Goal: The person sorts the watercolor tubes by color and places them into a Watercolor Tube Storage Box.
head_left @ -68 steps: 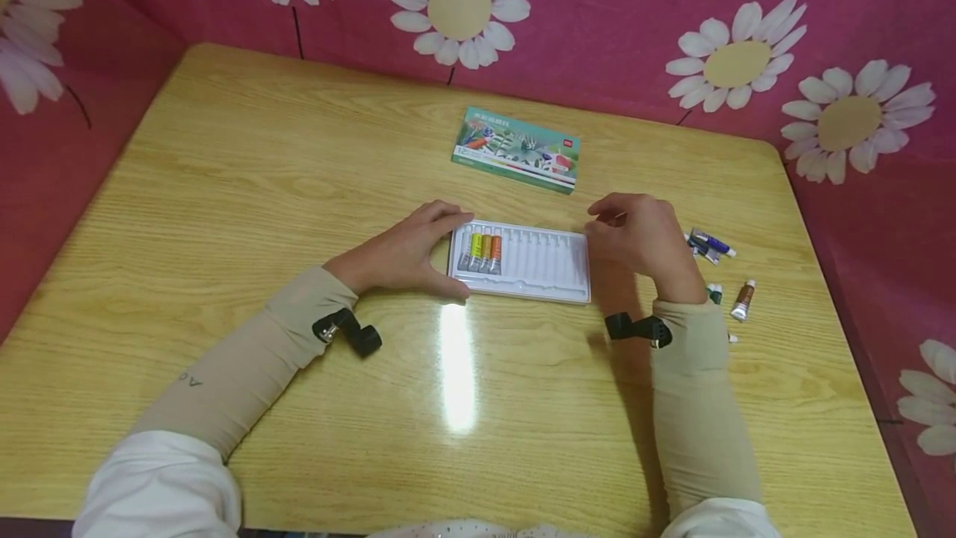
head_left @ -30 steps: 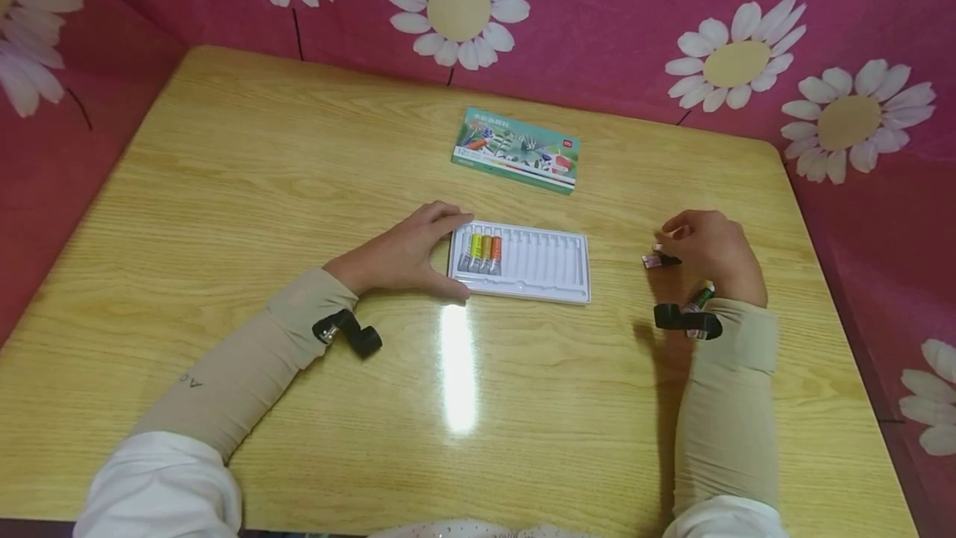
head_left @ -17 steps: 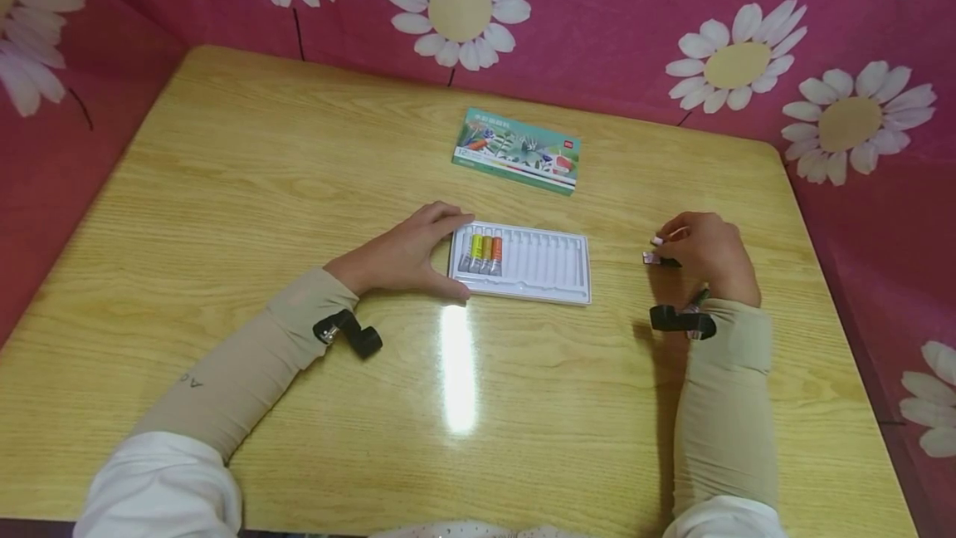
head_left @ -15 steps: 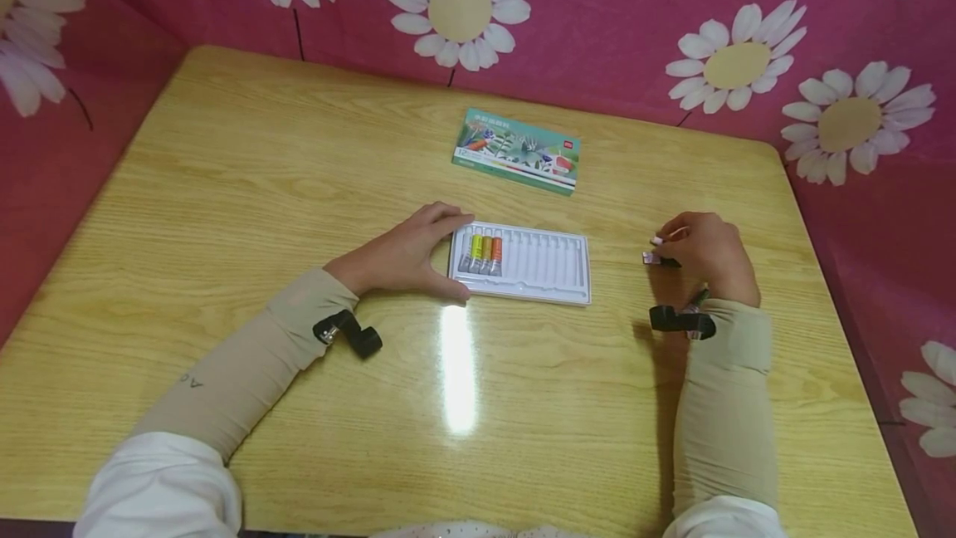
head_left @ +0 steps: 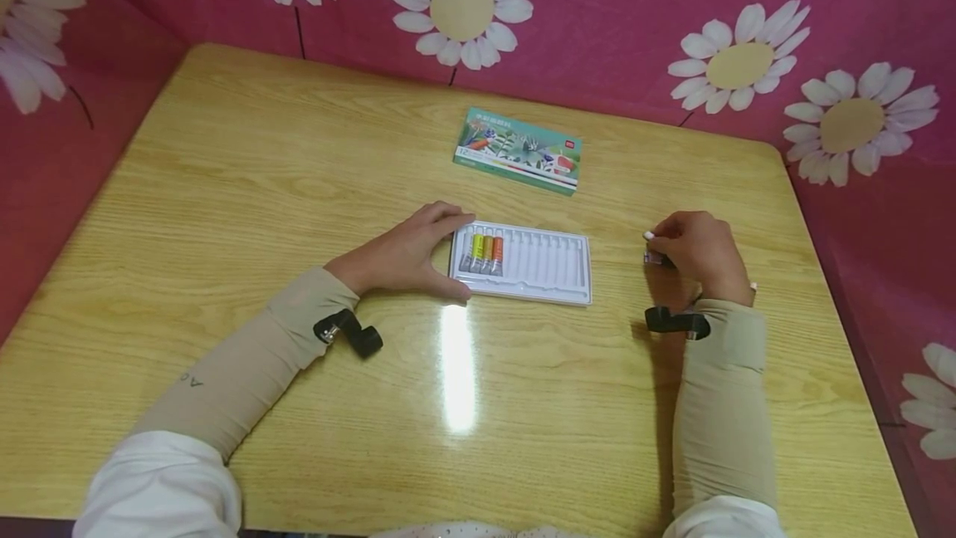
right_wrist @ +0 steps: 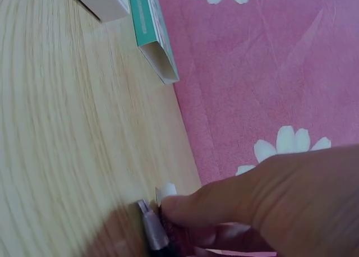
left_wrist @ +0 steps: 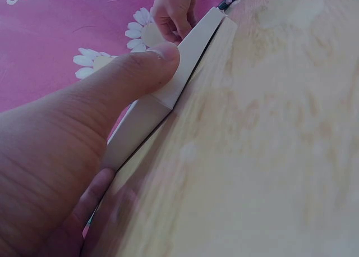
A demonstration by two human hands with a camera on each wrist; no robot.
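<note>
My left hand (head_left: 399,256) holds the left end of a white plastic paint tray (head_left: 541,260), thumb along the near side and fingers at the far corner. Several small paint tubes (head_left: 488,251), from whitish through yellow and ochre to orange, fill the tray's left slots; the slots to their right are bare. Off to the right, my right hand (head_left: 705,251) pinches a white-capped paint tube (right_wrist: 167,191) between thumb and fingers. Its body looks dark red and is mostly hidden by the thumb. Right beside it lies a dark tube with a silver end (right_wrist: 151,220).
Behind the tray lies a green printed paint box (head_left: 517,149), its end open in the right wrist view. A white tube cap (head_left: 753,289) peeks out past my right wrist, which hides other tubes. Flowered pink cloth (head_left: 597,15) borders the wooden table (head_left: 299,164).
My right hand has gone from the tray's right end over to the loose tubes, then shifted slightly left with a tube pinched. My left hand stays on the tray.
</note>
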